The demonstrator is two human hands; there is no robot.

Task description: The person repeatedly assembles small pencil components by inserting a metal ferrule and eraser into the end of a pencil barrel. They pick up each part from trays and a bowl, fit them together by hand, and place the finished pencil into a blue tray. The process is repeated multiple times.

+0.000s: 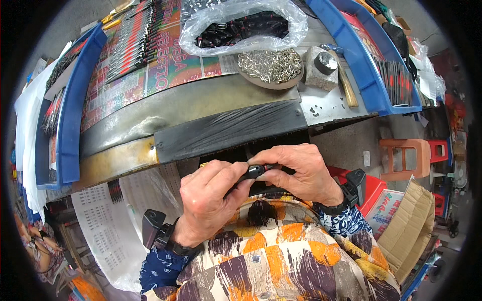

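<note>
Just beyond my lap, in front of the bench edge, both hands meet around a small, smooth black piece with a bit of red on it point(255, 171). Its exact kind I cannot make out, since fingers cover much of it. My left hand point(208, 193) is closed, pinching one end between thumb and fingers. The other end sits between the thumb and forefinger of my right hand point(301, 168). Black straps with boxy devices are on both wrists. On the bench ahead, a clear plastic bag point(297, 31) lies open, filled with black and red parts point(243, 31).
A round dish point(263, 84) heaped with small metal pins stands near the bench edge. Right of it are a pale block point(315, 78) and a wooden handle point(346, 85). Blue trays point(75, 115) flank rows of red-and-black pieces point(133, 45). Rightward stands an orange stool point(416, 155).
</note>
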